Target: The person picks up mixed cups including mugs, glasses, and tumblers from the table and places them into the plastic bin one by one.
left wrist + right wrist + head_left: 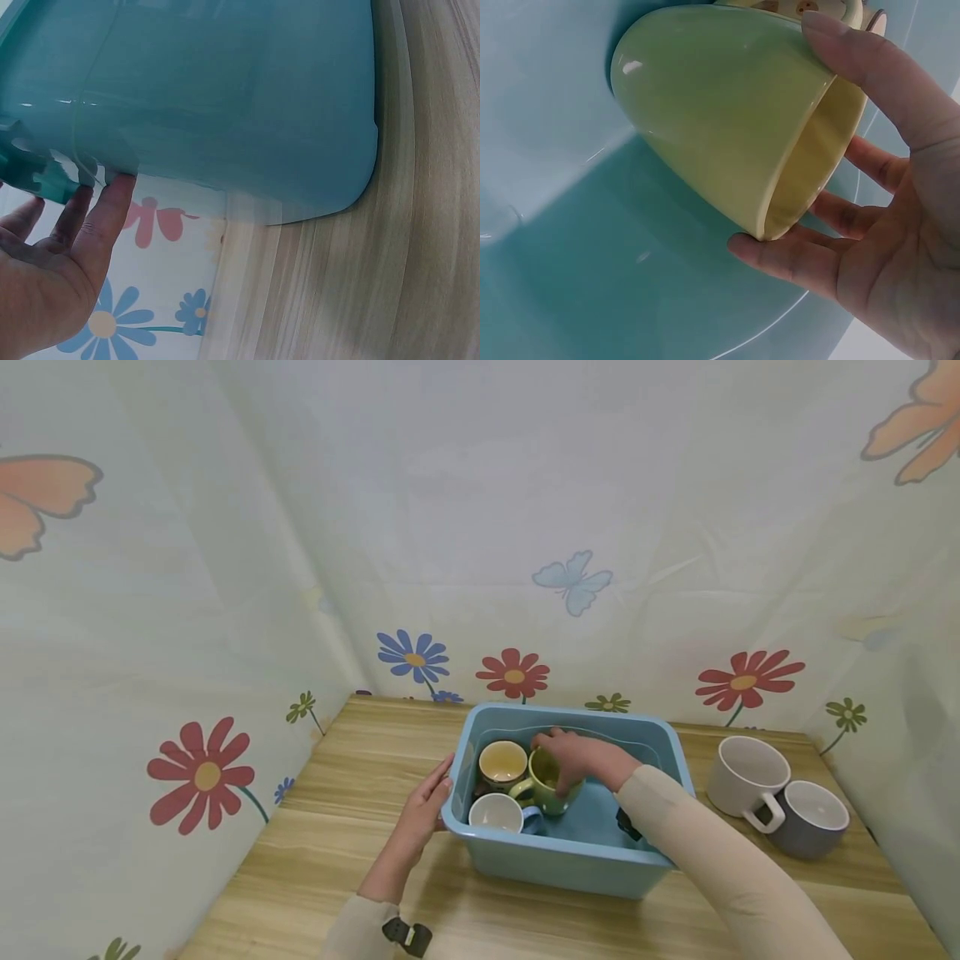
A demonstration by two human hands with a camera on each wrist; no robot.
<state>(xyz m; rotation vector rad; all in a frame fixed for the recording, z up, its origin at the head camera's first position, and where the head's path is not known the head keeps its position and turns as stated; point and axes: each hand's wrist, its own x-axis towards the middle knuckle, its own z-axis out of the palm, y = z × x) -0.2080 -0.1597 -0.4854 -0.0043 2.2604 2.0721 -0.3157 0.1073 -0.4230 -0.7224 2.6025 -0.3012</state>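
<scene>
Gripping, inside a blue bin [555, 862], with the right hand [568, 757], the rim of a green mug [697, 112], probably stiff, slick and breakable, best held by rim or handle, and touching the bin with the left hand's [421, 812] extended fingers

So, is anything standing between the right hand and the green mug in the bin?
Nothing visible: the right hand touches the green mug at its rim. The blue-handled mug and yellow-lined mug sit beside it, not between.
</scene>
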